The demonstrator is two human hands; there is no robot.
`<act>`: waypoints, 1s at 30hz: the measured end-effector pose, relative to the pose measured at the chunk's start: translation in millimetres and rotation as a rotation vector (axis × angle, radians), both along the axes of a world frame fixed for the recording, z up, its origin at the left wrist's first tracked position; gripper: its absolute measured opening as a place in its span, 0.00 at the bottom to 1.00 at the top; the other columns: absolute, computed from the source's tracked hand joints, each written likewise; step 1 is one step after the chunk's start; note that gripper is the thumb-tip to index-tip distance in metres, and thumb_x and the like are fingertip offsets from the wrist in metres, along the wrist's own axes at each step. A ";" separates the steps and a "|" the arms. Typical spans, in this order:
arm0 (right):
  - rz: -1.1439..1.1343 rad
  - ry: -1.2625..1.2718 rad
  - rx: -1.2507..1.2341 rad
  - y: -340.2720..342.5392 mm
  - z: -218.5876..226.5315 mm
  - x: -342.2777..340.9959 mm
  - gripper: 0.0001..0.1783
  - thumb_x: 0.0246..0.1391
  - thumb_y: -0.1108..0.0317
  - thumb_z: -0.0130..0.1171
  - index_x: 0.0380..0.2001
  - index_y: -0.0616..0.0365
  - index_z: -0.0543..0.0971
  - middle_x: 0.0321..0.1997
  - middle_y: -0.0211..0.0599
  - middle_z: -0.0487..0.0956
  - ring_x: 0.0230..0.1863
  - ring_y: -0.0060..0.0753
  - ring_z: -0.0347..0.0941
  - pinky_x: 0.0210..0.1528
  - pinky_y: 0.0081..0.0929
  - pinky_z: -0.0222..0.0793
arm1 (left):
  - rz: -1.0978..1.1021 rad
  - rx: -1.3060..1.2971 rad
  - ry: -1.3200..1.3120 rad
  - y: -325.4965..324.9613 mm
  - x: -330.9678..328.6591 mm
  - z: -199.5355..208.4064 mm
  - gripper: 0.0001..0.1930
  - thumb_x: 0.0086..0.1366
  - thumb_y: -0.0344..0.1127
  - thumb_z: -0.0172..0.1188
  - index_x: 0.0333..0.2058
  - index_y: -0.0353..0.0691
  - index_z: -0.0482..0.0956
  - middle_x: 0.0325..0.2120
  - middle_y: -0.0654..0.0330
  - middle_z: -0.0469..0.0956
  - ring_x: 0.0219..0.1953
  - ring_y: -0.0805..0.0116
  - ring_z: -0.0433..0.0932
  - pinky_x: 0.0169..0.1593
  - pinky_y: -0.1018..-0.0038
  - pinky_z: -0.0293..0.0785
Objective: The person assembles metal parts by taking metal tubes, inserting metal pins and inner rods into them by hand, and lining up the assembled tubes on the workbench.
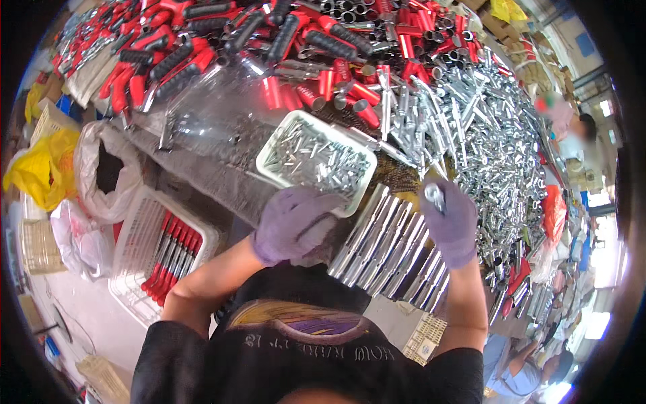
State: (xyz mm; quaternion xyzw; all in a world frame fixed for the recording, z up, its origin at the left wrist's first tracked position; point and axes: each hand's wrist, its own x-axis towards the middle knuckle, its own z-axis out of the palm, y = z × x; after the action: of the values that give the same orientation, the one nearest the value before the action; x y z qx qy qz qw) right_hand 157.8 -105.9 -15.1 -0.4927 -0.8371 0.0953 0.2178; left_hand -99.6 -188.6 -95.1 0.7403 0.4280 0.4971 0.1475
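Observation:
My right hand, in a purple-grey glove, is closed around a shiny metal part with a rounded end. Under and beside it lies a row of chrome metal tubes, side by side and slanted. My left hand, gloved alike, is at the near edge of a white plastic tray. Its fingers and thumb are curled toward each other; anything between the tips is too small to make out. Small metal pins fill the tray.
Loose chrome parts are heaped at the right. Red-and-black handles and red tubes pile up at the far side. A white basket at the left holds red-ended tools. Beyond it are plastic bags. People sit at the right.

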 end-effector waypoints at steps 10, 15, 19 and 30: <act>-0.554 -0.254 0.344 238.4 26.4 63.5 0.22 0.55 0.52 0.51 0.46 0.56 0.75 0.47 0.50 0.77 0.48 0.52 0.73 0.50 0.41 0.66 | -0.041 -0.046 -0.091 -2.7 -19.1 -32.7 0.09 0.52 0.29 0.58 0.33 0.36 0.77 0.22 0.57 0.77 0.22 0.57 0.76 0.26 0.67 0.72; -0.419 -0.734 0.313 378.8 4.4 183.4 0.18 0.50 0.65 0.51 0.46 0.57 0.75 0.41 0.54 0.77 0.46 0.53 0.73 0.52 0.38 0.68 | -0.128 -0.045 -0.132 5.8 -22.4 -37.1 0.08 0.53 0.29 0.57 0.32 0.37 0.78 0.22 0.56 0.77 0.21 0.58 0.76 0.26 0.68 0.72; -0.158 -0.761 0.233 396.7 -13.1 138.4 0.23 0.48 0.68 0.51 0.50 0.61 0.71 0.41 0.56 0.76 0.44 0.53 0.74 0.48 0.38 0.70 | -0.110 -0.078 -0.114 1.9 -25.7 -37.2 0.07 0.53 0.29 0.57 0.32 0.37 0.78 0.23 0.55 0.77 0.23 0.57 0.77 0.26 0.68 0.72; -0.630 -0.089 0.208 254.6 39.5 85.0 0.27 0.50 0.53 0.52 0.47 0.61 0.74 0.46 0.54 0.77 0.50 0.54 0.71 0.49 0.43 0.65 | -0.082 -0.193 -0.145 -4.5 -19.0 -31.9 0.08 0.54 0.28 0.57 0.34 0.35 0.78 0.27 0.53 0.79 0.29 0.54 0.79 0.33 0.67 0.75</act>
State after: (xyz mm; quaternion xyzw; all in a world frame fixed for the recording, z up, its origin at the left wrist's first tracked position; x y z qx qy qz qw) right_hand 242.8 148.7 24.3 -0.7060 -0.6577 -0.0841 0.2488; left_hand -118.6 -193.1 -127.0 0.7015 0.4314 0.4996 0.2686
